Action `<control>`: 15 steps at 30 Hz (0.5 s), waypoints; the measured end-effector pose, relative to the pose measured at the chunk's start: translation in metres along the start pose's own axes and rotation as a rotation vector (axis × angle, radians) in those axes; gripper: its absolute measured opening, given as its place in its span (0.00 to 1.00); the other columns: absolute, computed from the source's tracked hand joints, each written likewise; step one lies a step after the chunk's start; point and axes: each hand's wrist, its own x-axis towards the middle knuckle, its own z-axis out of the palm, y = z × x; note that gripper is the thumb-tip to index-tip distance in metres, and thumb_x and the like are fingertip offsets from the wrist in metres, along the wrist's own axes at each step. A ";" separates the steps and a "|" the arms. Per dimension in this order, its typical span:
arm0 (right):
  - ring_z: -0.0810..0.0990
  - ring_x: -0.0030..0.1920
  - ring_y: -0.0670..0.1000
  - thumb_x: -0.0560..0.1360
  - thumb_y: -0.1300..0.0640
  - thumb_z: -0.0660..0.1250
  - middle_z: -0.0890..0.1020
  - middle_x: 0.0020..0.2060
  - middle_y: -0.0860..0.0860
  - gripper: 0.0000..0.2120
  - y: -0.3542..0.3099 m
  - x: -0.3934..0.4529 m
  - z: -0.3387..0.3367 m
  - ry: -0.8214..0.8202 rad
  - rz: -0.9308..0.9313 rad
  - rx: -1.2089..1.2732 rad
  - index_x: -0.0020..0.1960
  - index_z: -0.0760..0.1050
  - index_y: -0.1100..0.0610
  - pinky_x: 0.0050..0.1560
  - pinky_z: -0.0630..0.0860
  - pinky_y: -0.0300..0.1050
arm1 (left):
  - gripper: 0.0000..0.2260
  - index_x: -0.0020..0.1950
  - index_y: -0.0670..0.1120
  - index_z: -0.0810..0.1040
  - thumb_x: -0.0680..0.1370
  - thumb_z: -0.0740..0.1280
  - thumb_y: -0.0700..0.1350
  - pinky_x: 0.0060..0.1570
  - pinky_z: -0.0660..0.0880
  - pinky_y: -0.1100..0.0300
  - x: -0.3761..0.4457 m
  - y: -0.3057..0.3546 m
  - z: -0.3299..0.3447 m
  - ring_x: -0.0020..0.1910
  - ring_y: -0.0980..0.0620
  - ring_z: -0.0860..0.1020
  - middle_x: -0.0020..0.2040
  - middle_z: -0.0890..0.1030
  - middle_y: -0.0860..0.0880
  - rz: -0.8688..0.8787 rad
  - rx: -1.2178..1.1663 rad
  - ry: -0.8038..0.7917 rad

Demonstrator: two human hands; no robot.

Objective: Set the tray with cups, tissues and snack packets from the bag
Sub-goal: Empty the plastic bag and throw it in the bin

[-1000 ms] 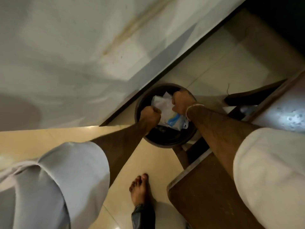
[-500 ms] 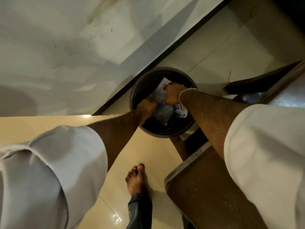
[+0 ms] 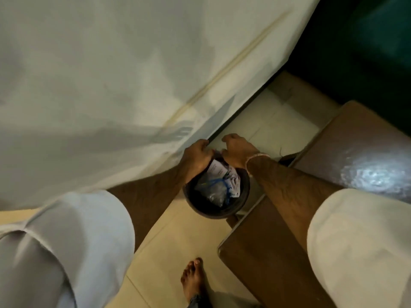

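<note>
Tiled floor [image 3: 178,236], dark bin [image 3: 222,210], bare foot [image 3: 192,278]

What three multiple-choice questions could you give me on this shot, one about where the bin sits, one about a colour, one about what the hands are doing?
1. Where does the round bin stand?
A. On the wooden table
B. On the tiled floor between the white wall and the table
C. On a chair

2. What colour is the marking on the clear wrapper inside the bin?
A. Blue
B. Red
C. Green

3. What are the hands doing?
A. Resting on the table
B. Hanging at the person's sides
C. Both curled at the bin's far rim, above the wrappers

Answers:
1. B, since pale tiles show around its base, with the wall to one side and the table to the other.
2. A, a blue line crosses the plastic.
3. C, the left hand and right hand sit curled at the rim.
</note>
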 end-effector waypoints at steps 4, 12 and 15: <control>0.69 0.71 0.60 0.80 0.53 0.58 0.67 0.74 0.58 0.25 -0.019 -0.044 -0.080 0.141 -0.003 0.022 0.76 0.63 0.58 0.70 0.68 0.55 | 0.21 0.70 0.50 0.73 0.79 0.67 0.54 0.55 0.67 0.63 -0.032 0.081 -0.050 0.64 0.48 0.77 0.68 0.78 0.48 0.102 -0.045 0.036; 0.72 0.70 0.58 0.81 0.49 0.59 0.67 0.75 0.54 0.24 -0.049 -0.140 -0.223 0.373 0.015 0.071 0.75 0.63 0.55 0.66 0.71 0.54 | 0.21 0.72 0.50 0.71 0.80 0.66 0.52 0.61 0.74 0.56 -0.122 0.222 -0.130 0.61 0.48 0.78 0.68 0.77 0.49 0.313 -0.027 0.071; 0.71 0.70 0.58 0.81 0.50 0.59 0.67 0.75 0.54 0.25 -0.060 -0.184 -0.274 0.470 0.019 0.110 0.76 0.62 0.55 0.67 0.71 0.55 | 0.22 0.73 0.49 0.70 0.80 0.65 0.51 0.62 0.74 0.54 -0.156 0.270 -0.156 0.62 0.48 0.77 0.69 0.76 0.49 0.384 -0.009 0.101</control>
